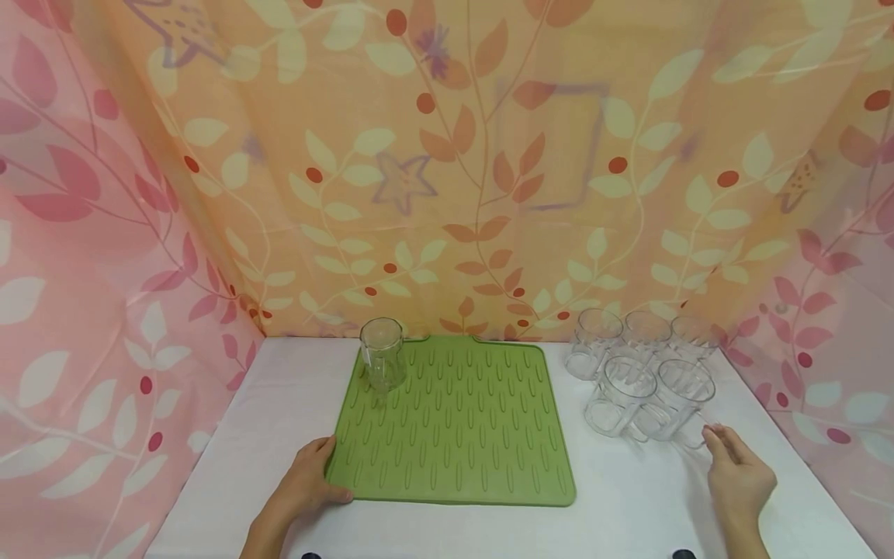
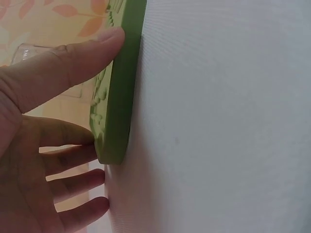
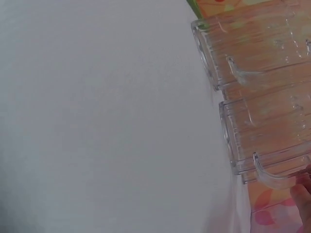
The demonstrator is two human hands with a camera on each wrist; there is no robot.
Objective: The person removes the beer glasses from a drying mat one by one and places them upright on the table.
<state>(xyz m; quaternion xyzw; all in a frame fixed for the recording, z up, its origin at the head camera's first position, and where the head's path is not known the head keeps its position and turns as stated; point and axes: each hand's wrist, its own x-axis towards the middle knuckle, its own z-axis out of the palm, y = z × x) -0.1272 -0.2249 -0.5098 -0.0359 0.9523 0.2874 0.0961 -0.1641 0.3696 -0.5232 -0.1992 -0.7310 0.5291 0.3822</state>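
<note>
A green ribbed drying mat [image 1: 454, 435] lies on the white table. My left hand [image 1: 303, 477] rests at its near left corner, thumb against the front edge and fingers along the left side. In the left wrist view the thumb touches the mat's thick edge [image 2: 121, 92] and the fingers are extended. One clear glass mug [image 1: 382, 361] stands on the mat's far left corner. My right hand [image 1: 742, 473] is at the front right glass mug [image 1: 677, 396], with thumb and fingertips pinching its handle [image 3: 272, 179]. That mug stands upright on the table.
Another glass mug [image 1: 620, 396] stands just left of the one in my right hand. Behind them is a row of further glass mugs [image 1: 646, 338]. Floral cloth [image 1: 482, 194] hangs behind the table [image 1: 251, 435] and along both sides.
</note>
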